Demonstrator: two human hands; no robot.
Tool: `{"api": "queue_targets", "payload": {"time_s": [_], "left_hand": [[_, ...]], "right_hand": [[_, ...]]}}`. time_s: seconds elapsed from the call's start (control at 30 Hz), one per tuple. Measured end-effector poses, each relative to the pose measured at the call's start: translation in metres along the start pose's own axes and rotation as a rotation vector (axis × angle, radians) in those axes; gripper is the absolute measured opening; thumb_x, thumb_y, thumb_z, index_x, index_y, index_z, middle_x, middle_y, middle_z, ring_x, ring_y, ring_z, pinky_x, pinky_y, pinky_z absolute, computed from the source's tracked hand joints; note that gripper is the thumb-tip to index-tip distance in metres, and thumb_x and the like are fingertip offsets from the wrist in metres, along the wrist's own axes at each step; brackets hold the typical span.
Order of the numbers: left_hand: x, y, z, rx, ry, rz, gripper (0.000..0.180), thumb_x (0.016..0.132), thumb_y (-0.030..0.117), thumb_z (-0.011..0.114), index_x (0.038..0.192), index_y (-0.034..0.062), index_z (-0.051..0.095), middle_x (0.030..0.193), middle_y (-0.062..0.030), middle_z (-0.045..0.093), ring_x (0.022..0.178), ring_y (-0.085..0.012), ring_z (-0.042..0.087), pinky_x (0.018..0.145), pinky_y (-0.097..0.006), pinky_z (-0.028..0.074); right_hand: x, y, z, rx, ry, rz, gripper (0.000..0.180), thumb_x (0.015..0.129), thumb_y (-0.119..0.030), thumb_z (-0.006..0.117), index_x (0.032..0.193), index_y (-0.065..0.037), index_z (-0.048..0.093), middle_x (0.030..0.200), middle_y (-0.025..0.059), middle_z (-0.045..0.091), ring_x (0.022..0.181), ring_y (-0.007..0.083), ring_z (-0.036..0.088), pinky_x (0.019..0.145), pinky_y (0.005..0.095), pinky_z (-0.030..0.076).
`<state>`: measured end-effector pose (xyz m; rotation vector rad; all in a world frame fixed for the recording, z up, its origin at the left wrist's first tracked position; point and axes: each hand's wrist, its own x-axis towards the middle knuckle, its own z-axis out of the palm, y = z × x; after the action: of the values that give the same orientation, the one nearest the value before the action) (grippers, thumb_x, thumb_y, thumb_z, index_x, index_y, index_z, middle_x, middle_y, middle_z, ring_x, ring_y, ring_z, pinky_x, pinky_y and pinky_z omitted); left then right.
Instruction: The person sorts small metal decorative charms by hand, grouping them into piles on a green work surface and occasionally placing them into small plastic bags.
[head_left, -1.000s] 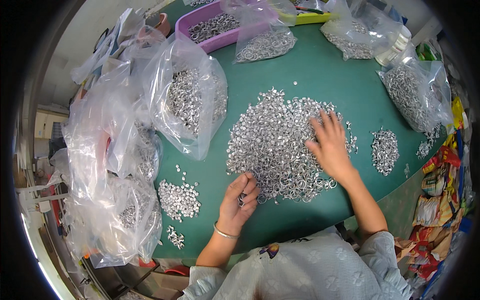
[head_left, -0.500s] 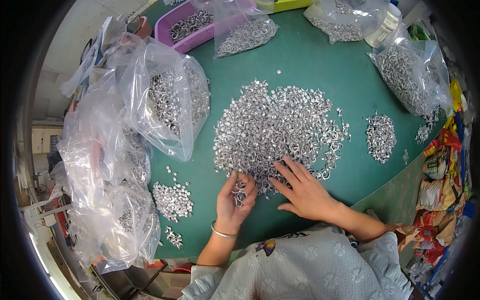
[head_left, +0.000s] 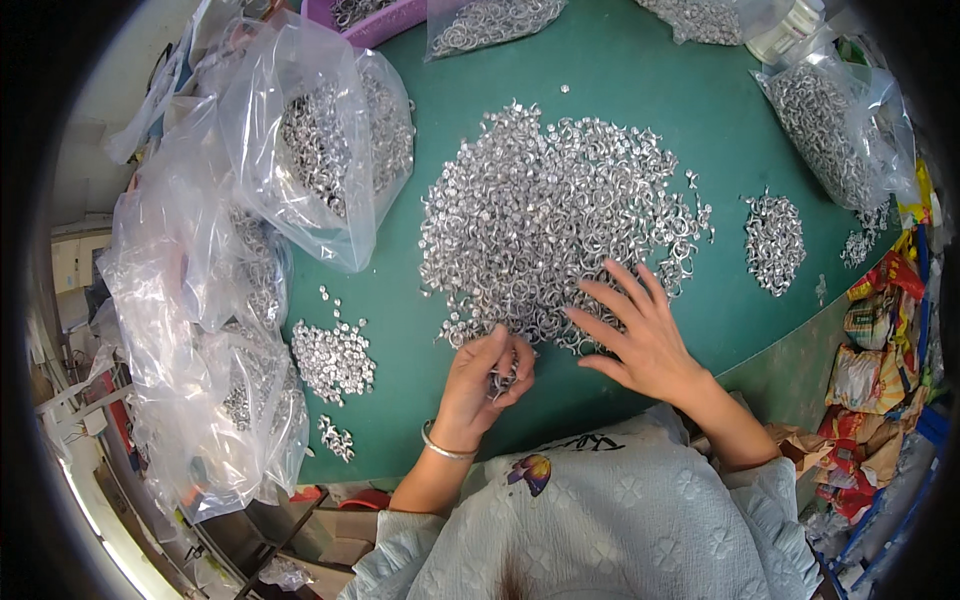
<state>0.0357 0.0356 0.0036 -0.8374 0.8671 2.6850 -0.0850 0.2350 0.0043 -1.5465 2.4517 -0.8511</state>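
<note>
Rings pile (head_left: pixel 560 215) | left hand (head_left: pixel 485 385) pinches few | right hand (head_left: pixel 640 335) flat on edge

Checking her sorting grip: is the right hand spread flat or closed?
Spread flat: the right hand lies palm down, fingers fanned apart on the pile of silver rings.

At your left, clear plastic bags of silver metal rings (head_left: pixel 330 150) crowd the bench; crumpled colourful snack wrappers (head_left: pixel 875 370) lie right.
</note>
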Motion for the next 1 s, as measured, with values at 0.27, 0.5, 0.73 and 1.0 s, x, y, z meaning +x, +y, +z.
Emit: {"api": "queue_targets", "payload": {"time_s": [0.27, 0.5, 0.73, 1.0], "left_hand": [[-0.008, -0.012, 0.001, 0.040, -0.019, -0.036, 0.042, 0.100, 0.032, 0.049, 0.068, 0.0048, 0.053, 0.061, -0.0046, 0.043, 0.045, -0.0108, 0.040, 0.034, -0.020, 0.022], [-0.015, -0.016, -0.003, -0.037, -0.010, -0.048, 0.042, 0.101, 0.030, 0.046, 0.069, 0.0036, 0.051, 0.062, -0.0058, 0.042, 0.045, -0.0097, 0.036, 0.033, -0.020, 0.022], [-0.017, -0.019, -0.004, -0.061, -0.035, -0.036, 0.040, 0.102, 0.028, 0.044, 0.071, 0.0027, 0.051, 0.064, -0.0066, 0.043, 0.045, -0.0096, 0.035, 0.033, -0.019, 0.022], [-0.018, -0.022, -0.001, -0.063, -0.011, -0.071, 0.029, 0.101, 0.024, 0.045, 0.092, -0.0007, 0.058, 0.065, -0.0069, 0.046, 0.045, -0.0093, 0.036, 0.033, -0.019, 0.023]], "right_hand": [[0.013, 0.052, 0.016, 0.029, 0.302, -0.003, 0.025, 0.077, -0.009, 0.071, 0.098, -0.002, 0.060, 0.105, 0.0114, 0.057, 0.105, 0.0308, 0.055, 0.085, 0.0382, 0.044], [0.037, 0.064, -0.014, 1.152, 0.557, 0.760, 0.022, 0.095, -0.009, 0.054, 0.114, 0.003, 0.056, 0.106, 0.0120, 0.061, 0.095, 0.0198, 0.061, 0.082, 0.0331, 0.049], [0.038, 0.070, -0.057, 1.611, 0.355, 0.560, 0.045, 0.098, -0.018, 0.047, 0.138, 0.003, 0.041, 0.137, 0.0188, 0.048, 0.128, 0.0236, 0.045, 0.099, 0.0406, 0.042], [0.002, 0.063, -0.072, 0.501, 0.146, 0.562, 0.015, 0.083, -0.007, 0.067, 0.098, -0.004, 0.067, 0.097, 0.0053, 0.065, 0.091, 0.0160, 0.057, 0.088, 0.0315, 0.044]]}}
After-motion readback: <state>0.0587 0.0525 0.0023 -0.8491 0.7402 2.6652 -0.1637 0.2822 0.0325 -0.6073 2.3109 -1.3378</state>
